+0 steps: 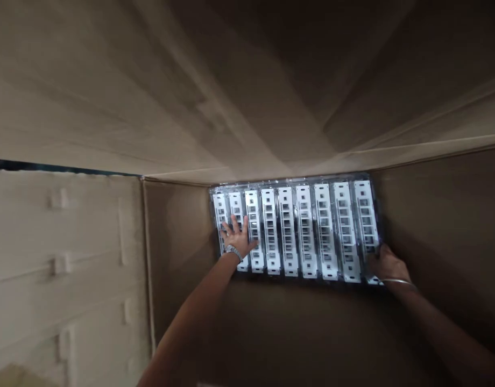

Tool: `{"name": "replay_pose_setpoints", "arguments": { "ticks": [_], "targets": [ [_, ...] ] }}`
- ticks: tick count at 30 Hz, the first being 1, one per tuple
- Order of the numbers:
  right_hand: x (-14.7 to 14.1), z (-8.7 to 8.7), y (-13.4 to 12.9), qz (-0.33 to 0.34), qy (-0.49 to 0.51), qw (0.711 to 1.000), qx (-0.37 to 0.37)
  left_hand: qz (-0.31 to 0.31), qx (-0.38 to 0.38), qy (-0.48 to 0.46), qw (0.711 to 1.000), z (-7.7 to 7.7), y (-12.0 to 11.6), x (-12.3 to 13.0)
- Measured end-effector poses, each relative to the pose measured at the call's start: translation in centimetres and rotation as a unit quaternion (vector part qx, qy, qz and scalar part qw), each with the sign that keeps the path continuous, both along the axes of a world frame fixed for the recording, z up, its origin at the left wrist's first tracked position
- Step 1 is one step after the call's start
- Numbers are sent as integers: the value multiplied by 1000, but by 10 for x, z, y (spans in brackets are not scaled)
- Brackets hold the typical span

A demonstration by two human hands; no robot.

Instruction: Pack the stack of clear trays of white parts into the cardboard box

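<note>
Okay, view is down into a cardboard box (178,252), with a big flap (110,97) filling the top of frame and a pale tabbed panel (57,269) beyond the box's left wall. Pack (296,231) lies along the far side of the box, seemingly close to the far wall. Its long axis runs left to right across the view, square to both forearms, which reach in from the near side. Nine white slotted strips (306,231) sit side by side in clear wrap, each running crosswise to that axis. Left hand (237,236) is open, palm down, fingers spread, resting on the pack's left end, with a watch (233,251) at the wrist. Right hand (388,266) is at the opposite end, on the near corner, fingers curled at the edge. It's dark there, so can't confirm a grip. Bangle (398,281) on that wrist. Neither hand is nearer; they're at opposite ends.
</note>
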State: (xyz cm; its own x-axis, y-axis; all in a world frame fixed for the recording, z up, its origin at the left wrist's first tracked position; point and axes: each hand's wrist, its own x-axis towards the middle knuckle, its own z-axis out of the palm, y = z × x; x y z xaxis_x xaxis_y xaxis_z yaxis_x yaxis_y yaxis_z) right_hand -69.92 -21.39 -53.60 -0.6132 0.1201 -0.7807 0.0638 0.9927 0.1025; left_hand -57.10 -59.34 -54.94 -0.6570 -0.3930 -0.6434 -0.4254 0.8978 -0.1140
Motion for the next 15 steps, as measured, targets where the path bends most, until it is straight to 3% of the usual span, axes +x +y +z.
{"name": "replay_pose_setpoints", "arguments": {
  "ticks": [3, 6, 11, 15],
  "targets": [
    [10, 4, 2, 29, 9, 1000, -6, -37, -25, 35, 998, 24, -8, -22],
    [32, -2, 7, 65, -14, 998, 21, -47, -40, 98, 993, 33, -26, -53],
    [61, -23, 17, 270, 76, 957, 71, -5, -10, 82, 997, 9, -54, -87],
    [64, -36, 26, 322, 106, 937, 89, -20, 1, 61, 998, -12, -65, -92]
  ]
}}
